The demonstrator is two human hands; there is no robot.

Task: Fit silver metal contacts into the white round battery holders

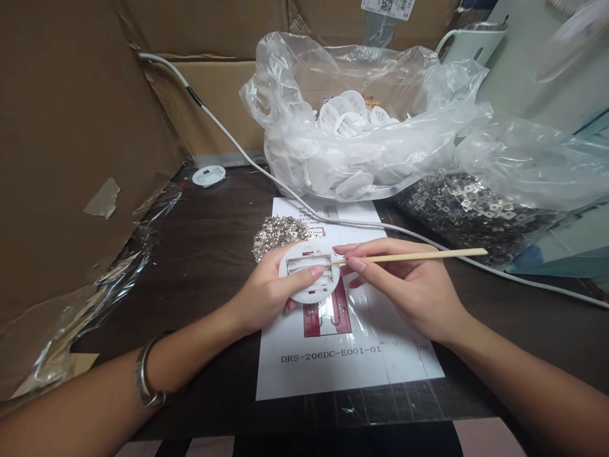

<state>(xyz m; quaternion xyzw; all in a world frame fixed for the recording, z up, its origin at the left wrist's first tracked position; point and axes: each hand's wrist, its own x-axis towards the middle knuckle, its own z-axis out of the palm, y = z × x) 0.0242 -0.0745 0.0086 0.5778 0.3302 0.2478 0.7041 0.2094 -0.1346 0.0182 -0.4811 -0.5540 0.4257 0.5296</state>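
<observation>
My left hand (271, 282) grips a round white plastic battery holder (309, 293), thumb across its face and fingers beneath. Metal springs show inside its rectangular slots. My right hand (404, 279) pinches a thin wooden stick (428, 254), whose left tip meets the right side of the holder's slots. Just behind the holder lies a heap of small metal contact pieces (280, 233). Under both hands is a printed sheet (285, 381) with a red picture and the text DRS-206DC-E001-01.
A clear plastic bag (295, 152) of white round holders stands at the back. Right of it, another bag (480, 209) holds many metal pieces. A white cable (228, 136) crosses the table. One white round part (209, 176) lies back left. Cardboard (61, 127) walls the left and back.
</observation>
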